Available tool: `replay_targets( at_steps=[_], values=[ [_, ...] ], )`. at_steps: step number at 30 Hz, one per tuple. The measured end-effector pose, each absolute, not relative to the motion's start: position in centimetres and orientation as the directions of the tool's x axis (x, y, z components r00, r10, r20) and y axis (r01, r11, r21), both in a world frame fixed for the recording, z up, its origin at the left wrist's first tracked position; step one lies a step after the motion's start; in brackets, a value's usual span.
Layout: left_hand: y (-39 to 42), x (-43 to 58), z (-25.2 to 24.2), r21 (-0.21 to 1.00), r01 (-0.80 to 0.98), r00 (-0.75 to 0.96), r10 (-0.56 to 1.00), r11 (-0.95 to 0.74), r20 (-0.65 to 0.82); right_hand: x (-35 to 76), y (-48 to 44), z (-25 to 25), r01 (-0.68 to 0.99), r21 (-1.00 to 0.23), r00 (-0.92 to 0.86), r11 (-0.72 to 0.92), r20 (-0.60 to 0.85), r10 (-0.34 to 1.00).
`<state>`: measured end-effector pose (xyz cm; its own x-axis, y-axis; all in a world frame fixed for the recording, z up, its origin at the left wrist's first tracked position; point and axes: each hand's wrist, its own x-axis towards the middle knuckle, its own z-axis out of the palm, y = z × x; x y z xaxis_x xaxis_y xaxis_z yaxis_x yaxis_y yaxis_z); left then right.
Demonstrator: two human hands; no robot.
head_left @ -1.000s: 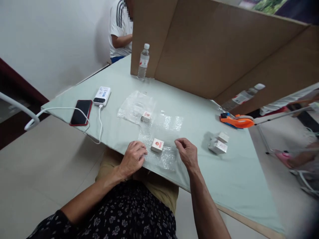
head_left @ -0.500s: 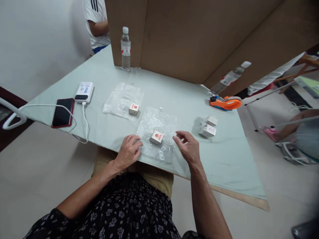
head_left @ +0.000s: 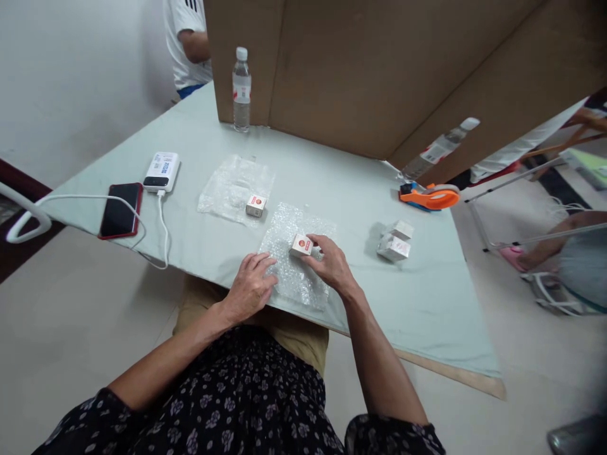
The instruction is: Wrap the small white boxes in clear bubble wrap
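Observation:
A small white box with a red logo (head_left: 300, 245) is over a sheet of bubble wrap (head_left: 296, 284) near the table's front edge. My right hand (head_left: 329, 262) grips the right side of this box between thumb and fingers. At the left edge of the bubble wrap rests my left hand (head_left: 252, 281), fingers apart, holding nothing. Another small box (head_left: 256, 205) of the same look sits on a second piece of bubble wrap (head_left: 227, 193), farther back to the left.
Two wrapped boxes (head_left: 394, 243) stand to the right, with an orange tape dispenser (head_left: 431, 197) behind. A phone (head_left: 121, 210) and a cabled power bank (head_left: 161, 172) lie left. Water bottles (head_left: 241, 95) stand before a cardboard panel (head_left: 332, 76). A person (head_left: 187, 44) sits behind it.
My right hand has moved left and taken hold of the box, which has shifted slightly up and turned. My left hand stays by the bubble wrap's left edge.

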<state>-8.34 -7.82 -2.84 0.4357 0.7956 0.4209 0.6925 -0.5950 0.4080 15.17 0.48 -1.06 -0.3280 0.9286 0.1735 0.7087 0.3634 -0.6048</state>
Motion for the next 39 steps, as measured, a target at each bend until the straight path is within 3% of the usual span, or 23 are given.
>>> replay_targets(
  at_steps=[4,11,18,22,26,31,36,39],
  values=[
    [-8.0,-8.2,-2.6,0.401,0.702,0.445,0.803,-0.588,0.398,15.3,1.2,-1.3,0.697,-0.623,-0.379,0.354,0.098,0.92],
    [-7.2,-7.5,-2.3,0.363,0.712,0.442,0.786,-0.601,0.433,15.4,1.6,-2.1,0.701,-0.609,-0.393,0.372,0.106,0.914],
    [-3.0,-6.0,-0.7,0.585,0.658,0.234,0.867,-0.474,0.44,17.5,0.5,1.0,0.57,-0.777,-0.32,0.267,0.089,0.943],
    [-0.1,-5.1,-0.2,0.659,0.634,0.203,0.909,-0.405,0.363,18.3,-0.5,2.6,0.556,-0.793,-0.349,0.248,0.048,0.936],
    [1.5,-4.5,0.0,0.71,0.635,0.168,0.952,-0.303,0.256,17.4,0.5,1.2,0.558,-0.788,-0.279,0.262,0.119,0.953],
    [2.1,-3.9,0.3,0.792,0.595,0.136,0.988,-0.139,0.072,16.3,2.5,-1.1,0.401,-0.91,-0.188,0.101,0.026,0.982],
    [2.7,-3.3,-0.2,0.844,0.525,0.157,0.987,-0.109,0.03,16.2,2.2,-1.4,0.356,-0.933,-0.158,0.05,-0.007,0.987],
    [1.8,-4.0,0.3,0.828,0.513,0.225,0.966,-0.227,0.125,17.0,0.5,-0.1,0.424,-0.894,-0.19,0.146,0.07,0.979]
  ],
)
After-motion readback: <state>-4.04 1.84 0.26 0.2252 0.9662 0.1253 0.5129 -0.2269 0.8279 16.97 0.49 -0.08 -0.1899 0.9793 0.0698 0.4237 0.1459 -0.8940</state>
